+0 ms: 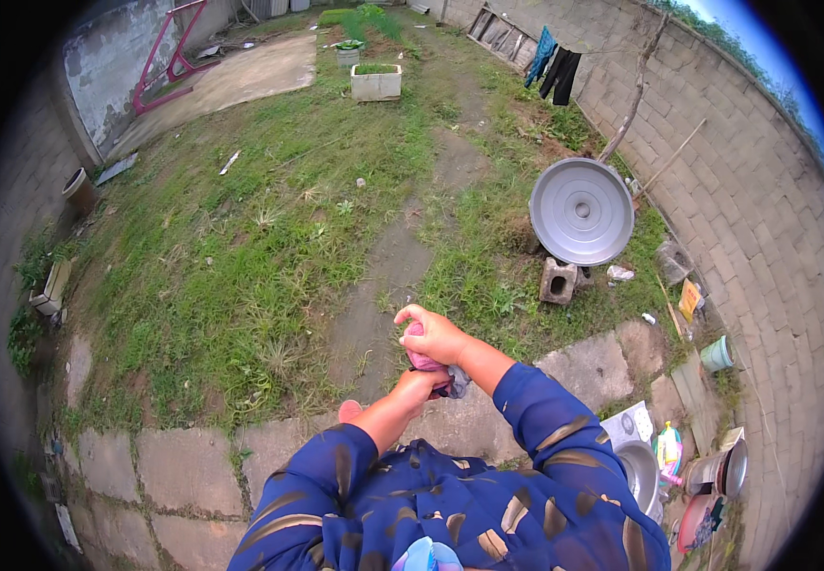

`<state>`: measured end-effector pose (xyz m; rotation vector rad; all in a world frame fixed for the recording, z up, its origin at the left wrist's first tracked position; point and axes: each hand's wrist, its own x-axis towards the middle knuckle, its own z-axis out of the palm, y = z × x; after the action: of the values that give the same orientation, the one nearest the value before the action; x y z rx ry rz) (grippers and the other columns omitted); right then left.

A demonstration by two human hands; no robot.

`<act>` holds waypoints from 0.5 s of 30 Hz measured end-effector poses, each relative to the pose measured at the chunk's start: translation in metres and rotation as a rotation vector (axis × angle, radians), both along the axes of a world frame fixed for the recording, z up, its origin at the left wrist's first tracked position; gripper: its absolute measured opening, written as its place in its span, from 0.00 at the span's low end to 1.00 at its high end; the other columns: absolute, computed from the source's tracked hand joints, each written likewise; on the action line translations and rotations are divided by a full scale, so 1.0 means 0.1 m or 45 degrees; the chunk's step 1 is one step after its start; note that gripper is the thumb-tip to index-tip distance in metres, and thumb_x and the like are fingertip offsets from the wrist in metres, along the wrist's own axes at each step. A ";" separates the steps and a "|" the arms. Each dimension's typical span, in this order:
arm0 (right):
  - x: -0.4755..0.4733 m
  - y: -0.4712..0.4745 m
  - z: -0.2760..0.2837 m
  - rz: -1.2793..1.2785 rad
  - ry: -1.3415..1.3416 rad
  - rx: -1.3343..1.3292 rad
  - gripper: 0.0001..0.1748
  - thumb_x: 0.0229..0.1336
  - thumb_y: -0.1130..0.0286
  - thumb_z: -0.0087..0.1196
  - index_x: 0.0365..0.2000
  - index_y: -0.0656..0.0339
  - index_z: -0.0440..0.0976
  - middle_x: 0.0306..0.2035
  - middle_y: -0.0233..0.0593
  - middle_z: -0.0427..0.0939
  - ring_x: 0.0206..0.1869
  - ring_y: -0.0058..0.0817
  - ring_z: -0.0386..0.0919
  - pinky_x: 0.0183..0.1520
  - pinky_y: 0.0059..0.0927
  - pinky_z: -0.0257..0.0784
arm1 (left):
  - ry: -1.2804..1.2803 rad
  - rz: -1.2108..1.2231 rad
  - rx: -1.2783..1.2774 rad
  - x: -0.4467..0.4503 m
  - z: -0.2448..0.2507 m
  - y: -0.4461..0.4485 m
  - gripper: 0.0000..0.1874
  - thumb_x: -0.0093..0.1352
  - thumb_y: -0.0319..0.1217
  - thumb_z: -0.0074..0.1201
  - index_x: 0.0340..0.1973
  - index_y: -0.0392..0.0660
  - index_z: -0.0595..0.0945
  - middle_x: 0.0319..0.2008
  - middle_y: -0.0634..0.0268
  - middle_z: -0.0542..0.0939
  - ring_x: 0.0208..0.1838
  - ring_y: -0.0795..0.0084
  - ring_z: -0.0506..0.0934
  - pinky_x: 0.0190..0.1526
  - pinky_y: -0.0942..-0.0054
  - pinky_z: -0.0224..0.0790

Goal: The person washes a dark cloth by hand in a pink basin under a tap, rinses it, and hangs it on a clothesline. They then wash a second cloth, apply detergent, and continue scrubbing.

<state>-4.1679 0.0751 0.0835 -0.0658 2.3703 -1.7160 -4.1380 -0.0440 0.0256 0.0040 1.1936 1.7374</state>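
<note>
A bunched piece of pink cloth (424, 353) is held between my two hands in front of my body, above the path's edge. My right hand (435, 337) grips its upper part, with the index finger curled out to the left. Just below, my left hand (423, 385) closes around the lower part, where dark and grey fabric (459, 382) hangs out beside the fingers. How the fabrics are joined or folded cannot be told. Both forearms come out of loose blue patterned sleeves.
Right of me, a large grey metal basin (582, 210) leans upright behind a hollow concrete block (558, 280). Pots and bowls (637, 471) stand lower right by a block wall (754, 214). Trousers (560, 75) hang on a line. Paving slabs (187, 471) edge the grass.
</note>
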 end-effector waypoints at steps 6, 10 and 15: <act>-0.60 0.00 -0.03 -0.187 0.246 0.152 0.17 0.55 0.65 0.56 0.45 0.59 0.72 0.34 0.40 0.79 0.38 0.28 0.77 0.45 0.31 0.72 | 0.237 0.021 -0.034 -0.75 0.06 -0.09 0.12 0.56 0.27 0.59 0.35 0.42 0.77 0.24 0.69 0.75 0.26 0.76 0.71 0.30 0.75 0.62; -1.02 -0.14 0.01 -0.469 0.071 0.159 0.20 0.57 0.59 0.58 0.45 0.61 0.72 0.40 0.42 0.78 0.44 0.30 0.76 0.48 0.31 0.71 | 0.032 0.022 0.319 -1.27 0.18 -0.35 0.27 0.56 0.33 0.67 0.49 0.45 0.72 0.36 0.71 0.76 0.34 0.80 0.73 0.31 0.77 0.62; -1.34 -0.19 0.26 -0.265 0.122 -0.064 0.27 0.59 0.58 0.56 0.54 0.59 0.65 0.46 0.42 0.75 0.47 0.31 0.75 0.53 0.33 0.69 | 0.039 -0.192 0.243 -1.79 0.28 -0.46 0.23 0.59 0.30 0.64 0.50 0.49 0.74 0.38 0.72 0.76 0.37 0.78 0.74 0.39 0.68 0.71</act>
<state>-4.3014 0.0560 0.1096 0.0961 2.4789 -1.9054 -4.3174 -0.0904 0.0535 0.2298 1.0186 1.7159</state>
